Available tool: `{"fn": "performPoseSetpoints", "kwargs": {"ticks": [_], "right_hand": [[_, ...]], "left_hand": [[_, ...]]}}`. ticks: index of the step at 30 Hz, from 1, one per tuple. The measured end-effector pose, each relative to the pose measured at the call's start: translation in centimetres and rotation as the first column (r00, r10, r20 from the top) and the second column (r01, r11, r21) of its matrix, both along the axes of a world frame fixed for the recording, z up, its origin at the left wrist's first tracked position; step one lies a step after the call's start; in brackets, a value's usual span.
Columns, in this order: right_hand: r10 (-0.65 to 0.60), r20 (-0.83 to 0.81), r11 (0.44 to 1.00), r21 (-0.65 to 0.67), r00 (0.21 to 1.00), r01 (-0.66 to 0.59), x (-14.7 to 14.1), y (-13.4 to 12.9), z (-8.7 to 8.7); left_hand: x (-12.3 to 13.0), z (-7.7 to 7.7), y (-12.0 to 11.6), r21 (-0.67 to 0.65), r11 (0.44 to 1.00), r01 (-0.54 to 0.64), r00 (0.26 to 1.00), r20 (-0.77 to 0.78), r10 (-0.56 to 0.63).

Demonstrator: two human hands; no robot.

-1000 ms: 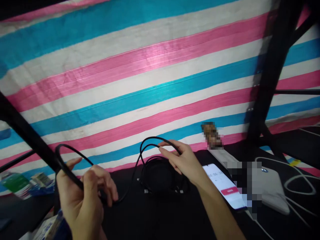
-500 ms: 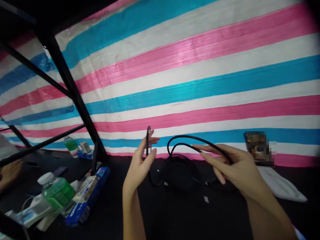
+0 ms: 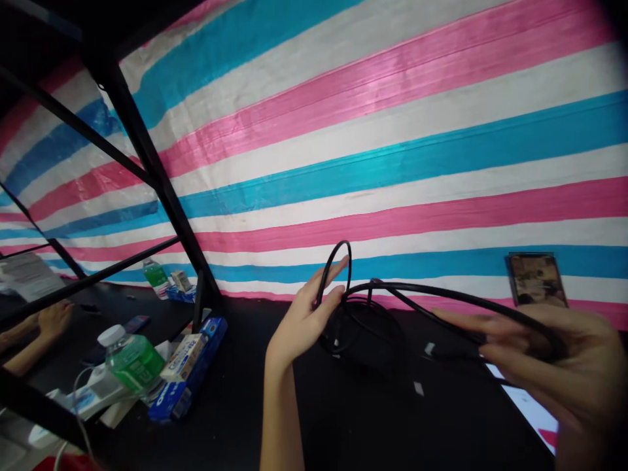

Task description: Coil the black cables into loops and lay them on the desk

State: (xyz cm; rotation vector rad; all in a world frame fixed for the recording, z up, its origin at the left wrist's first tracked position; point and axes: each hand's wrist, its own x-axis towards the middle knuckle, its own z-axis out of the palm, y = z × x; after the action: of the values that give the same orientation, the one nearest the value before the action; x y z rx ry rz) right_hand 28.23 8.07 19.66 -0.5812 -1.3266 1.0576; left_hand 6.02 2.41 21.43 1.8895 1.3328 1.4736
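A long black cable [image 3: 441, 292] runs between my two hands and lies in loose coils on the black table below. My left hand [image 3: 310, 313] is at the centre, thumb and fingers curved around a loop of the cable that stands up between them. At the right, my right hand [image 3: 544, 353] grips the cable; its fingers are blurred and pressed together. Beneath it hangs a cable end whose plug is too dark to make out.
Left of my arm are a green bottle [image 3: 135, 363], a blue box [image 3: 189, 369] and a small cream box [image 3: 184, 358]. A black metal frame [image 3: 169, 203] rises behind. A phone [image 3: 537, 280] leans at the striped sheet. Another person's hands [image 3: 53, 324] rest far left.
My right hand has moved right, drawing the cable out longer between my hands. A lit screen now shows under it. The view has shifted a little, and the loop at my left hand has changed shape.
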Motion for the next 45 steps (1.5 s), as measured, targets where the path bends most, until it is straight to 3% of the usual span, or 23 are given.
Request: {"fn": "performPoseSetpoints", "kwargs": {"ticks": [5,8,12,16,19,21,23,27,30,33,36,38,42,45], "right_hand": [[0.022,-0.121,0.999,-0.025,0.992,-0.025,-0.3,0.2,0.6],[0.061,-0.174,0.993,-0.084,0.983,-0.077,-0.5,0.6,0.5],[0.119,-0.082,0.981,-0.146,0.989,-0.13,-0.7,1.6,0.0],[0.301,-0.101,0.943,-0.12,0.948,-0.312,-0.3,2.7,-0.7],[0.486,-0.098,0.866,-0.083,0.869,-0.494,0.6,3.5,-1.2],[0.544,-0.104,0.83,-0.077,0.832,-0.552,1.3,3.7,-1.4],[0.566,-0.115,0.815,-0.066,0.816,-0.575,1.5,3.7,-1.6],[0.665,-0.03,0.747,-0.014,0.747,-0.665,1.0,3.7,-1.6],[0.728,0.039,0.685,-0.022,0.684,-0.728,0.3,3.8,-1.3],[0.708,0.042,0.706,-0.014,0.705,-0.709,-0.1,3.8,-1.0],[0.742,0.023,0.67,0.03,0.67,-0.742,-0.4,3.9,-0.9],[0.719,0.02,0.692,0.063,0.694,-0.719,-0.6,4.0,-0.9],[0.541,0.002,0.838,0.076,0.841,-0.54,-0.5,4.1,-0.6],[0.417,0.009,0.907,0.065,0.909,-0.417,-0.1,4.2,-0.4]], "left_hand": [[-0.2,-0.5,0.8,-0.083,0.956,0.283,0.953,0.137,-0.27],[0.0,-0.5,0.6,-0.094,0.919,0.382,0.911,0.205,-0.358],[0.6,-0.2,0.2,-0.092,0.886,0.455,0.875,0.229,-0.426],[0.6,-0.6,0.6,-0.042,0.924,0.381,0.901,0.243,-0.36],[0.2,-1.0,1.1,0.092,0.976,0.198,0.935,0.281,-0.217],[-0.1,-1.1,1.1,0.167,0.984,0.061,0.97,0.224,-0.099],[-0.3,-1.0,0.9,0.135,0.991,-0.002,0.993,0.121,-0.014],[0.5,-0.7,0.8,-0.086,0.99,0.111,0.992,-0.049,-0.116],[1.5,-0.6,1.6,-0.122,0.976,0.181,0.971,-0.134,-0.197],[1.8,-0.8,2.5,-0.117,0.985,0.13,0.975,-0.166,-0.149],[1.1,-1.0,2.7,-0.145,0.988,0.052,0.993,-0.1,-0.067],[0.3,-1.1,2.5,-0.182,0.983,0.001,1.0,-0.022,-0.005],[-1.3,-1.3,2.4,-0.139,0.976,-0.17,0.975,0.119,0.187],[-2.2,-1.5,2.3,-0.102,0.958,-0.268,0.937,0.206,0.284]]}}
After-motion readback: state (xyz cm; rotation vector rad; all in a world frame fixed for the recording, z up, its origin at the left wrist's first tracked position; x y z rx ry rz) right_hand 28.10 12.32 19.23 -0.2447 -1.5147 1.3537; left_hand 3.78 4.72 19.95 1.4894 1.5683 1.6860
